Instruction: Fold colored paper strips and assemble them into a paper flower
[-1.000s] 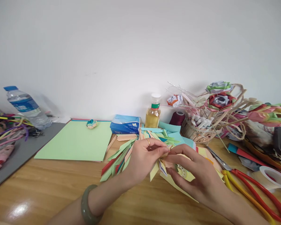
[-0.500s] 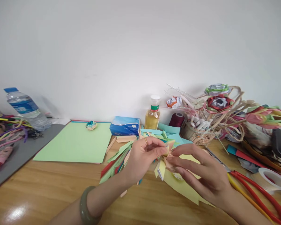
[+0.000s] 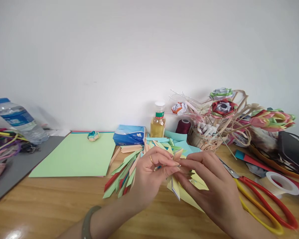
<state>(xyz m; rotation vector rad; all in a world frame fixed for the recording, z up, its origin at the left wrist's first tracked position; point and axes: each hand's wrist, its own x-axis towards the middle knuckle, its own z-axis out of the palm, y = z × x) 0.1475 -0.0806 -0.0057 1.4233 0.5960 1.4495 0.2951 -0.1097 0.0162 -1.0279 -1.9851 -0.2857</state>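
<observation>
In the head view, my left hand [image 3: 150,174] pinches a folded paper flower [image 3: 175,186] between thumb and forefinger. Yellow, pale peach and white folds stick out above and below the fingertips. From the other side my right hand [image 3: 211,184] grips the same flower, its thumb and fingers closed on the peach and yellow folds. The fingertips nearly meet, so the middle of the flower is hidden. Behind my left hand lies a pile of folded paper strips [image 3: 122,176] in green, red and peach. Yellow paper sheets [image 3: 189,200] lie under the flower and my right hand.
Scissors [image 3: 266,199] with red and yellow handles lie at the right, beside a tape roll [image 3: 280,184]. Behind stand a glass bottle [image 3: 157,126], a tissue pack [image 3: 129,136] and a basket [image 3: 205,141] with paper flowers. Green sheets [image 3: 77,156] and a water bottle [image 3: 20,119] are left.
Both hands stay on the paper flower while it turns and the fingers shift their hold. The yellow folds now point more downward. The whole view has swung slightly to the right.
</observation>
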